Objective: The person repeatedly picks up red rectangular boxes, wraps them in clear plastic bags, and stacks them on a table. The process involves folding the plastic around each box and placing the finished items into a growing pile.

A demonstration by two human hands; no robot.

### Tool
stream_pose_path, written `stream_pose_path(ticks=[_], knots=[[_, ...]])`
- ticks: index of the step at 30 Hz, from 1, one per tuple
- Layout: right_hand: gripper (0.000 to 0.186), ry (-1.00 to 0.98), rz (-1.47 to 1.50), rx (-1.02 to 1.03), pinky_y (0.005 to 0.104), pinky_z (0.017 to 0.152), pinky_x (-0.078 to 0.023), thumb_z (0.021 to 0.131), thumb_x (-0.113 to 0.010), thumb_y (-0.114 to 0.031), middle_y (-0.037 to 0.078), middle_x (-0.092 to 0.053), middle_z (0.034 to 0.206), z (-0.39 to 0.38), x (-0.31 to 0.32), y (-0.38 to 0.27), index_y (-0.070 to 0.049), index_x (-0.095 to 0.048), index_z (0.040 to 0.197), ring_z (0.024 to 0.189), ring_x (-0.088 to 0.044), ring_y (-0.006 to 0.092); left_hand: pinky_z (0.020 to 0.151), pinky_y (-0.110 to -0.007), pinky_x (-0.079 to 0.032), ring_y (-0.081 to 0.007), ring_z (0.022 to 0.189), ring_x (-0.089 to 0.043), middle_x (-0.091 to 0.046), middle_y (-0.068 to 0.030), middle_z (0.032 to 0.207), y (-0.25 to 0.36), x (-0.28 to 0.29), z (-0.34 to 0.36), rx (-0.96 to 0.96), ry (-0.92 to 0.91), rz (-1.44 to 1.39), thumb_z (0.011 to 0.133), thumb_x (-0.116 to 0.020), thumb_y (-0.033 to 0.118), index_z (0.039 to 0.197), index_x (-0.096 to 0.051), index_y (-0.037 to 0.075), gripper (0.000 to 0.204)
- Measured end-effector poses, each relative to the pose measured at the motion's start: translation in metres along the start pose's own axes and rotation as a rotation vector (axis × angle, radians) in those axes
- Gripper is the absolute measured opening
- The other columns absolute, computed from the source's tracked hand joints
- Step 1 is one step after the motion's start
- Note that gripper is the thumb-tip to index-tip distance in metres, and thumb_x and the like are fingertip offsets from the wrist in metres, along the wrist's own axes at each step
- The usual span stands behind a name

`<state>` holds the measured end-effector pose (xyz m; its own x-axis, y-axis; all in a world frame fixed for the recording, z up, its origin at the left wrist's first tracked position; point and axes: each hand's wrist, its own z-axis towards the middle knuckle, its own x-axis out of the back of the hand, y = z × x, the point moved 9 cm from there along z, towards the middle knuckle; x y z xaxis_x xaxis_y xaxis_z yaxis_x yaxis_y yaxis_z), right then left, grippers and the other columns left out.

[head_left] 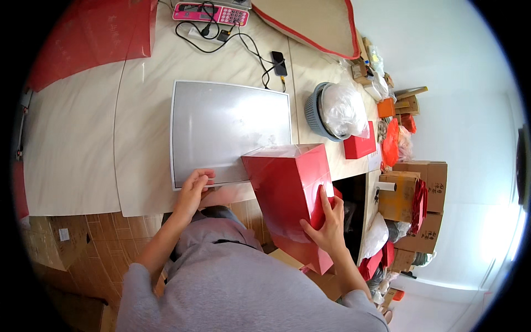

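**Red box [274, 193] leans over the silver panel [221, 127], with the right grip [330, 224] on its side**

The tall red box stands tilted at the near right corner of the silver panel, its far end overlapping that corner in the view; whether the two touch cannot be told from this angle. The right grip is spread wide, thumb and fingers laid along the box's right-hand side, and appears to be bearing it alone. The left grip [191, 191] seems to hold nothing: its fingers curl loosely at the panel's near left edge, away from the box.

As for progress, the box looks closed, and its glossy faces suggest a clear film (a pale sheen crosses the far end). So the covering seems to be on, at least over the faces in sight. What is left is harder to judge: whether that far end is finished does not show, and the lower end is partly out of sight. The box is not set down on the surface [144, 110], so handling looks midway rather than over.

Beyond the panel lies a phone [279, 63] with cables. To the right stand a blue-grey basket [313, 113] with clear plastic [343, 105] in it and a smaller red box [359, 147].
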<state>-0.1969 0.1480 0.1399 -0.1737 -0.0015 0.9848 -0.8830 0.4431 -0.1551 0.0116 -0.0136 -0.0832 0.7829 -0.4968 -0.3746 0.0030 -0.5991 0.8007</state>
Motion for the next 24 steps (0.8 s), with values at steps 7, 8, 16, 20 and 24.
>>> stream_pose_path(ticks=[7,8,16,20,24], knots=[[0.093,-0.036,-0.091,0.093,0.0481,0.090,-0.034,0.066,-0.071,-0.033,0.026,-0.040,0.106,0.057,-0.004,-0.028,-0.012,-0.027,0.145,0.098,-0.041,0.0393,0.086,-0.028,-0.040,-0.0143,0.099,-0.054,-0.058,-0.0059,0.110,0.008,0.021,-0.022,-0.016,0.160,-0.200,0.097,-0.038,0.025,0.114,-0.054,0.006,0.030],[0.094,-0.038,-0.090,0.106,0.0477,0.090,-0.034,0.067,-0.071,-0.032,0.026,-0.039,0.106,0.069,-0.004,-0.032,-0.013,-0.024,0.146,0.097,-0.041,0.0391,0.086,-0.028,-0.040,-0.0144,0.099,-0.055,-0.058,-0.0061,0.109,0.009,0.025,-0.025,-0.035,0.183,-0.229,0.097,-0.038,0.025,0.114,-0.054,0.006,0.030],[0.087,0.094,-0.046,0.238,0.0459,0.088,-0.035,0.072,-0.069,-0.033,0.024,-0.043,0.101,0.136,-0.004,-0.073,-0.016,-0.026,0.145,0.094,-0.043,0.0370,0.084,-0.025,-0.041,-0.0115,0.096,-0.055,-0.060,-0.0044,0.107,0.004,0.031,-0.043,-0.113,0.254,-0.302,0.097,-0.040,0.025,0.112,-0.056,0.008,0.028],[0.084,0.167,0.044,0.279,0.0417,0.086,-0.038,0.071,-0.072,-0.035,0.023,-0.044,0.100,0.158,-0.001,-0.073,-0.017,-0.033,0.143,0.093,-0.044,0.0356,0.084,-0.026,-0.041,-0.0119,0.096,-0.055,-0.060,-0.0043,0.106,0.007,0.012,-0.040,-0.112,0.178,-0.252,0.098,-0.040,0.027,0.113,-0.054,0.007,0.029],[0.087,0.153,0.248,0.304,0.0399,0.091,-0.038,0.067,-0.076,-0.032,0.020,-0.044,0.105,0.138,0.021,-0.065,-0.014,-0.035,0.142,0.098,-0.046,0.0324,0.089,-0.031,-0.042,-0.0160,0.102,-0.055,-0.055,-0.0079,0.116,-0.001,-0.004,-0.033,-0.137,0.083,-0.175,0.097,-0.043,0.034,0.123,-0.045,0.007,0.038]])
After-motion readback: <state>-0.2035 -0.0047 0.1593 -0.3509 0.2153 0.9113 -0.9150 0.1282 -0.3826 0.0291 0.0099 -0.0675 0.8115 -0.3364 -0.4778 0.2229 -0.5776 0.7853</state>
